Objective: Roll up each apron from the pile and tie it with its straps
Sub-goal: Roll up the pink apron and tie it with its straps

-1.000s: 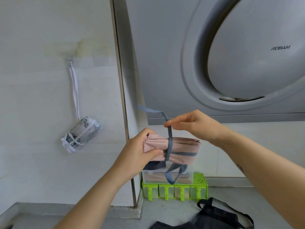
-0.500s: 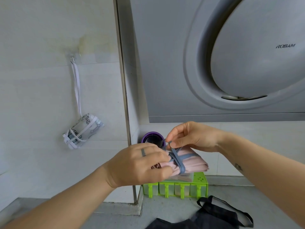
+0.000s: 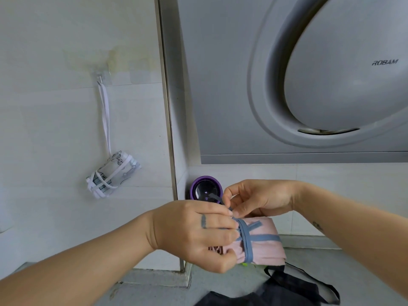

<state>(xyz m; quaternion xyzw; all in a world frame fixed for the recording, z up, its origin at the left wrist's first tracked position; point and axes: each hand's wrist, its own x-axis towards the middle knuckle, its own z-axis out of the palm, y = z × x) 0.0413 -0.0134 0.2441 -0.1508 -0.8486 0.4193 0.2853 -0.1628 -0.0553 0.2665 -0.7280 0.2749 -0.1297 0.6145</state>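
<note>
While a tied white apron roll (image 3: 113,173) hangs finished, the left hand (image 3: 194,233) clamps the pink apron roll (image 3: 262,246), the right hand (image 3: 258,198) pinches its grey-blue strap (image 3: 245,239), the knot seemingly unfinished and the black apron (image 3: 278,290) untouched.

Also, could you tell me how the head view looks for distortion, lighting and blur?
Head view: wide-angle stretch tilts the wall's metal strip and swells the forearms near the corners; light is soft and even, with only a faint sheen on the range hood; the left hand, right hand and blue strap on the pink apron roll are sharp.
</note>
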